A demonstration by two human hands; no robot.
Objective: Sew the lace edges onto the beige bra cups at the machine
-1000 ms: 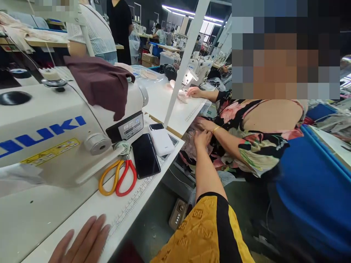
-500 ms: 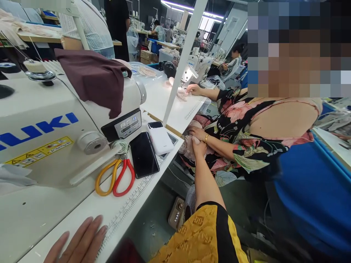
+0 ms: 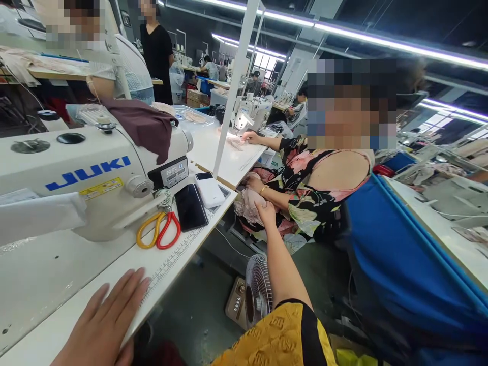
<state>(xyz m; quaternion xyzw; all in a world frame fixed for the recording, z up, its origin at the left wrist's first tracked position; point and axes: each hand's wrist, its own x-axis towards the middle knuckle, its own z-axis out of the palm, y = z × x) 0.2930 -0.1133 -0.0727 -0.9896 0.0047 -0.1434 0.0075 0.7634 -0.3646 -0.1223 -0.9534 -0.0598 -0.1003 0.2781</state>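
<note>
My left hand [image 3: 109, 310] lies flat, fingers stretched out, on the white sewing table [image 3: 160, 269] near its ruler-marked front edge. Reaching far forward, my right hand [image 3: 266, 212] closes on a pale pink lace fabric piece [image 3: 247, 206] in the co-worker's lap. One hand of the co-worker [image 3: 254, 184], with a gold bracelet, rests on the same fabric. The other co-worker's hand [image 3: 249, 137] is at pink fabric [image 3: 237, 143] under a lit sewing machine. Beyond my left hand lie scissors [image 3: 159, 230] with one yellow and one red handle.
A JUKI sewing machine [image 3: 89, 170] stands at left with a dark maroon cloth [image 3: 143, 127] over it. A black phone [image 3: 190, 208] and white power bank [image 3: 209, 192] lie by the scissors. Below are a fan [image 3: 259, 287] and a pedal-like box [image 3: 236, 303]. Blue cloth [image 3: 385, 244] hangs at right.
The view has tilted up and shifted right. My left hand shows more fully, still flat on the table. My right hand stays at the lace fabric, and more of that fabric now shows.
</note>
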